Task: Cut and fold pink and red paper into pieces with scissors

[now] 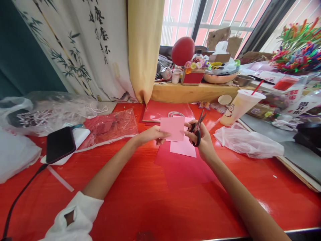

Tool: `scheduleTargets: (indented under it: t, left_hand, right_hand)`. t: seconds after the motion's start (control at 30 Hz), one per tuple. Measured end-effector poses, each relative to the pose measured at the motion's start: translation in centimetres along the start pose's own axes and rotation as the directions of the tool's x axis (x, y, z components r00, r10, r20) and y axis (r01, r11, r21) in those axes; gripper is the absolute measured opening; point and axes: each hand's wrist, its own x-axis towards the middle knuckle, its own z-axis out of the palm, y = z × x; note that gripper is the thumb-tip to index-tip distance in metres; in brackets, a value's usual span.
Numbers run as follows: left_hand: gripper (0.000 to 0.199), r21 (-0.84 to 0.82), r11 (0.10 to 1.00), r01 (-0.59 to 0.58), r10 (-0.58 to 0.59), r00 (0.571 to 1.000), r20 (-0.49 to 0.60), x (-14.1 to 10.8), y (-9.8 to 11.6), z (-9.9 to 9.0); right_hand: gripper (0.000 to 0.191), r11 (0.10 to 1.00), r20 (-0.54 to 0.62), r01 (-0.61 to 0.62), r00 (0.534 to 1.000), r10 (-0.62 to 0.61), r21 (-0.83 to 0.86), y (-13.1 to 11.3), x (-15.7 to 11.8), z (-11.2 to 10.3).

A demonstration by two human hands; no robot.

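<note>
A square of pink paper (172, 129) is held up over the table, pinched at its left edge by my left hand (151, 134). Black-handled scissors (197, 132) sit in my right hand (204, 140), blades pointing up and away from me. The fingertips of that hand also meet the right edge of the pink square. Beneath it lies another piece of pink paper (187, 149), resting on a larger dark red sheet (183, 172). Behind my hands are red sheets in a clear sleeve (157, 110).
On the left, a phone (61, 144) with a cable lies beside a clear bag of red material (112, 127). To the right stand a drink cup (240, 107) with a straw and a crumpled plastic bag (248, 142). A cluttered ledge (175, 92) runs along the back.
</note>
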Motion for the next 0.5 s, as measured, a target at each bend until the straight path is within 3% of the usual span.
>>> scheduleTargets:
  t: [0.2, 0.5]
  left_hand:
    - [0.032, 0.024, 1.0, 0.016, -0.018, 0.996, 0.092, -0.2, 0.1, 0.4]
    - [0.032, -0.007, 1.0, 0.028, -0.027, 0.992, 0.12, 0.0, -0.4, 0.1]
  right_hand:
    - [0.024, 0.999, 0.035, -0.031, 0.999, 0.03, 0.034, 0.4, 0.2, -0.4]
    - [0.029, 0.996, 0.146, -0.06, 0.988, 0.051, 0.064, 0.6, 0.6, -1.6]
